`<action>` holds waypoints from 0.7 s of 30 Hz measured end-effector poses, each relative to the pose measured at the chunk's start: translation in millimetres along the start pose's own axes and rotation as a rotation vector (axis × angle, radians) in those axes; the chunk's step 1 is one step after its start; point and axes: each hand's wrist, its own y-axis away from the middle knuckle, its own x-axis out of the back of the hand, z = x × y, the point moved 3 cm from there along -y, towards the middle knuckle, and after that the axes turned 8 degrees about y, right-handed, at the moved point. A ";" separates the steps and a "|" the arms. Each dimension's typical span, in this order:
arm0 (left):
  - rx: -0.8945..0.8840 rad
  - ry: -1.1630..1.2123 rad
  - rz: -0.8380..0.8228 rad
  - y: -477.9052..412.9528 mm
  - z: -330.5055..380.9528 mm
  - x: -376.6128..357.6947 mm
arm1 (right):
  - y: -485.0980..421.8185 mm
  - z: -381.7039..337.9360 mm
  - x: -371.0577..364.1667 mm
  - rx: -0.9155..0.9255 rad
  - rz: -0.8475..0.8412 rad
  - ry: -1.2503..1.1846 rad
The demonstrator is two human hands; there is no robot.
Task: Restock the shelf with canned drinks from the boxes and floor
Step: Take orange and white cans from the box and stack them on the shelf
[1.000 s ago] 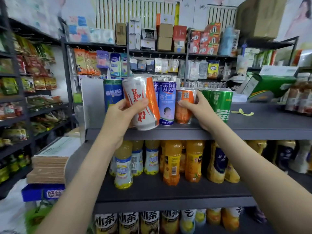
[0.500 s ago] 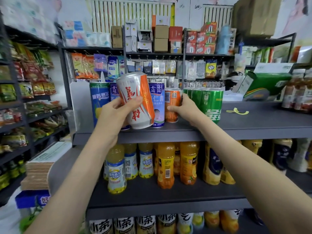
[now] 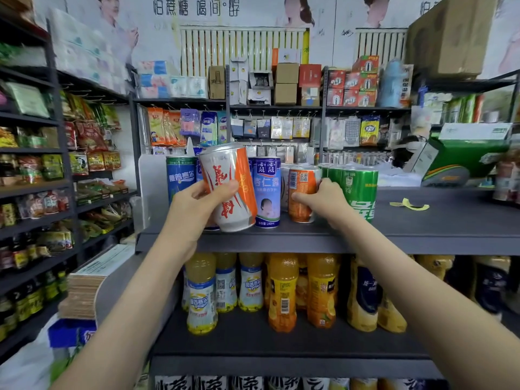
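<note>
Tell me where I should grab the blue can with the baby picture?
Probably round its top half, reaching from the front. The blue can stands upright, squeezed between the tilted white can and the orange can, so lower down its sides are crowded.

A small grocery shop, with dark grey metal shelving (image 3: 422, 237) lined with rows of printed drink cans (image 3: 361, 190) and yellow plastic juice bottles (image 3: 282, 291), bright snack packets (image 3: 166, 128) hung on hooks, brown cardboard cartons (image 3: 285, 83) stacked above, advertising posters (image 3: 197, 9) behind.
</note>
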 end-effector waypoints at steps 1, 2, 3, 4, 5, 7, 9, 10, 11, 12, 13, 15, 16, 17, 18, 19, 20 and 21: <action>0.000 0.005 0.005 -1.1 0.0 -0.6 | 1.0 1.6 1.1 -0.007 0.008 0.000; -0.001 0.013 0.008 -1.9 0.2 -1.6 | 2.2 3.0 1.5 -0.018 0.011 -0.005; -0.003 0.022 0.010 -2.9 0.4 -2.4 | 3.8 3.5 1.8 -0.023 0.007 -0.024; -0.008 0.032 0.011 -3.7 0.8 -3.4 | 5.5 3.4 1.7 -0.018 -0.003 -0.051; -0.015 0.040 0.012 -4.7 0.9 -4.2 | 6.8 3.3 1.3 -0.008 -0.014 -0.076; -0.024 0.051 0.016 -6.3 0.6 -5.3 | 8.9 3.2 0.2 0.002 -0.029 -0.107; -0.027 0.054 0.022 -7.8 -0.4 -6.5 | 9.3 2.7 -0.8 0.009 -0.029 -0.124; -0.030 0.054 0.024 -8.2 -0.9 -7.1 | 8.6 3.0 -1.6 0.010 -0.034 -0.128; -0.032 0.054 0.026 -8.5 -1.7 -7.5 | 7.9 3.3 -1.9 0.010 -0.042 -0.130; -0.035 0.054 0.027 -8.5 -2.5 -7.9 | 7.7 3.4 -1.9 0.015 -0.047 -0.134; -0.038 0.052 0.028 -8.3 -3.4 -7.9 | 7.5 3.8 -1.6 0.019 -0.046 -0.143; -0.042 0.044 0.025 -7.5 -4.1 -7.7 | 8.0 5.2 -0.6 0.033 -0.018 -0.169; -0.044 0.041 0.020 -7.2 -4.1 -7.3 | 8.9 5.8 -0.1 0.039 0.002 -0.179; -0.047 0.040 0.015 -7.0 -3.9 -7.1 | 9.6 6.6 0.3 0.042 0.023 -0.186; -0.048 0.038 0.014 -7.2 -3.9 -6.8 | 9.5 7.5 0.2 0.042 0.038 -0.192; -0.048 0.034 0.014 -7.8 -3.9 -7.0 | 8.8 8.3 -0.4 0.038 0.041 -0.196; -0.045 0.030 0.016 -8.5 -4.0 -7.6 | 7.7 8.2 -1.5 0.034 0.028 -0.201; -0.040 0.030 0.018 -9.3 -4.2 -8.3 | 5.9 7.5 -3.2 0.031 0.002 -0.207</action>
